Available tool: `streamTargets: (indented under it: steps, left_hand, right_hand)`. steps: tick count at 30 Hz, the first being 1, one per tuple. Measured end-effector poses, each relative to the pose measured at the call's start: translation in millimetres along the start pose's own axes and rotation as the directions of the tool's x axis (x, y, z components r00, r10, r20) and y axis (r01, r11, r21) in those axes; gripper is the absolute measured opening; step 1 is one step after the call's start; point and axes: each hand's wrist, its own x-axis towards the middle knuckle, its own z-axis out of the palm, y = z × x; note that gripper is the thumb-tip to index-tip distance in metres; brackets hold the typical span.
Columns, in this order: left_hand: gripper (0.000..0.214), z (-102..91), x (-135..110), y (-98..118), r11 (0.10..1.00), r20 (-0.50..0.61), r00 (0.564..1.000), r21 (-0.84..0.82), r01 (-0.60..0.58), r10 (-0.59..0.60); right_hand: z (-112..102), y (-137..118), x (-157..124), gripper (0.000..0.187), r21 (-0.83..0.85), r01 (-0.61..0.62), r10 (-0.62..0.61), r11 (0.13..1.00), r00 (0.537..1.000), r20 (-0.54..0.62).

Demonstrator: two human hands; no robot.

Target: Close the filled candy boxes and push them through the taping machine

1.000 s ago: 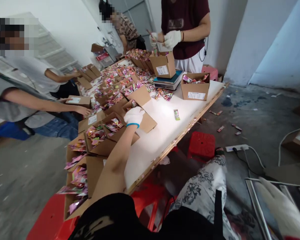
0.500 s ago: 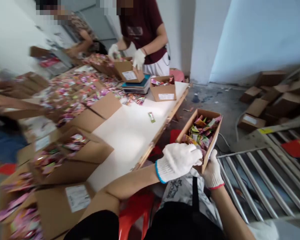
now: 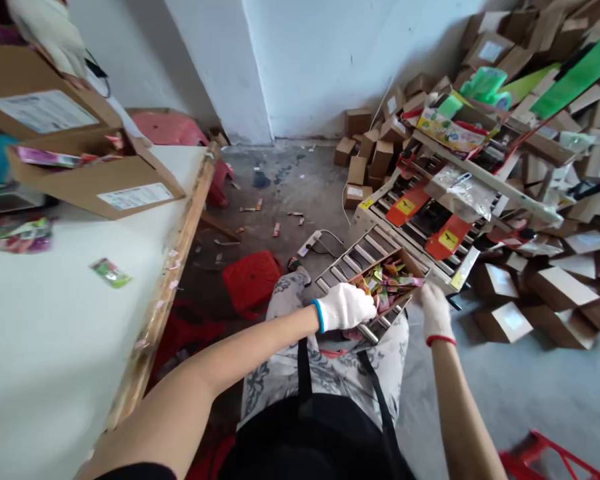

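**Swung right: off the tabletop, down at the rollers**

Gripping box (image 3: 413, 265) of sachets (image 3: 386, 280) with both hands. Left hand (image 3: 347, 307) curled over near-left rim, right hand (image 3: 436, 310) wrapped round right end wall. Holding it low at near end of roller track (image 3: 353, 257), just ahead of hands; resting or just clear, cannot tell.

Half a second ago: carrying same box up in the air beside tabletop (image 3: 55, 333) edge. A second ago: reaching with left only among open boxes on tabletop. So lifted off, turned away, lowered toward rollers.

Left of hands, well apart: tabletop with loose sachet (image 3: 110, 272) and open carton (image 3: 105, 183). Between: red stool (image 3: 253, 277) on floor. Far right: heap of cartons (image 3: 555, 293). Top left: co-worker's glove (image 3: 50, 30).
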Motion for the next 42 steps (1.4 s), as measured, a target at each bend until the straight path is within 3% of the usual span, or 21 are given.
streamTargets:
  steps: [2,4,6,9,11,13,16,17,19,20,21,25,27,31,34,37,40,42]
  left_hand:
    - [0.015,2.1,13,-4,0.998,0.056,0.998,-0.053,0.031,-0.028]
    - [0.016,8.9,26,-8,0.991,0.088,0.993,-0.1,0.087,-0.078]
    - [0.019,19.3,36,-9,0.983,0.103,0.987,-0.127,0.136,-0.123]
    - [0.024,34.5,40,-3,0.969,0.078,0.978,-0.143,0.203,-0.193]
    - [0.024,38.6,32,4,0.949,0.063,0.962,-0.161,0.273,-0.266]
    - [0.028,34.4,17,8,0.908,0.046,0.931,-0.209,0.363,-0.361]
    - [0.036,14.4,-8,-3,0.847,-0.087,0.9,-0.389,0.363,-0.426]
    - [0.036,7.1,-13,-11,0.827,-0.168,0.878,-0.453,0.334,-0.447]
    - [0.037,-1.8,-14,-30,0.773,-0.304,0.782,-0.544,0.326,-0.544]
    - [0.039,-1.9,-10,-38,0.743,-0.327,0.732,-0.57,0.351,-0.598]
    - [0.042,1.0,-4,-44,0.719,-0.31,0.716,-0.585,0.376,-0.626]
    - [0.051,28.0,26,-42,0.719,-0.007,0.856,-0.547,0.43,-0.517]
    - [0.054,37.2,34,-30,0.724,0.08,0.857,-0.499,0.476,-0.508]
    - [0.056,44.6,28,-18,0.674,0.108,0.833,-0.535,0.509,-0.543]
    - [0.055,64.0,27,-36,0.585,0.072,0.818,-0.663,0.467,-0.571]
    - [0.057,79.7,32,-52,0.512,0.065,0.834,-0.762,0.397,-0.549]
    - [0.06,68.0,23,-44,0.389,0.124,0.854,-0.85,0.355,-0.506]
    - [0.062,52.2,14,-34,0.262,0.169,0.823,-0.897,0.357,-0.542]
  right_hand:
    - [-8,-11,19,0.053,-0.045,0.114,-0.113,0.992,0.993,0.027]
    - [-6,-21,29,0.053,-0.173,0.293,-0.261,0.94,0.947,0.185]
    - [0,-29,31,0.044,-0.339,0.454,-0.333,0.824,0.872,0.36]
    - [13,-39,31,0.037,-0.549,0.563,-0.315,0.617,0.817,0.483]
    - [27,-43,33,0.042,-0.692,0.525,-0.246,0.495,0.849,0.468]
    - [47,-46,38,0.043,-0.816,0.41,-0.189,0.407,0.912,0.364]
    - [76,-44,44,0.04,-0.892,0.285,-0.2,0.35,0.953,0.227]
    - [82,-43,45,0.04,-0.893,0.284,-0.219,0.348,0.951,0.217]
    - [87,-38,44,0.041,-0.881,0.292,-0.255,0.374,0.945,0.205]
    - [87,-35,43,0.04,-0.865,0.295,-0.271,0.405,0.943,0.195]
    - [86,-32,43,0.038,-0.843,0.292,-0.288,0.452,0.942,0.171]
    - [81,-16,50,0.046,-0.675,0.22,-0.337,0.704,0.941,-0.045]
    - [81,-12,56,0.057,-0.604,0.208,-0.323,0.77,0.942,-0.088]
    - [77,-17,50,0.062,-0.529,0.197,-0.248,0.825,0.968,-0.027]
    - [78,-16,21,0.065,-0.519,0.255,-0.26,0.816,0.963,0.065]
    - [86,-6,-29,0.093,-0.525,0.464,-0.365,0.714,0.886,0.287]
    - [86,-3,-75,0.116,-0.492,0.553,-0.384,0.673,0.829,0.406]
    - [79,-6,-78,0.111,-0.505,0.559,-0.371,0.658,0.824,0.428]
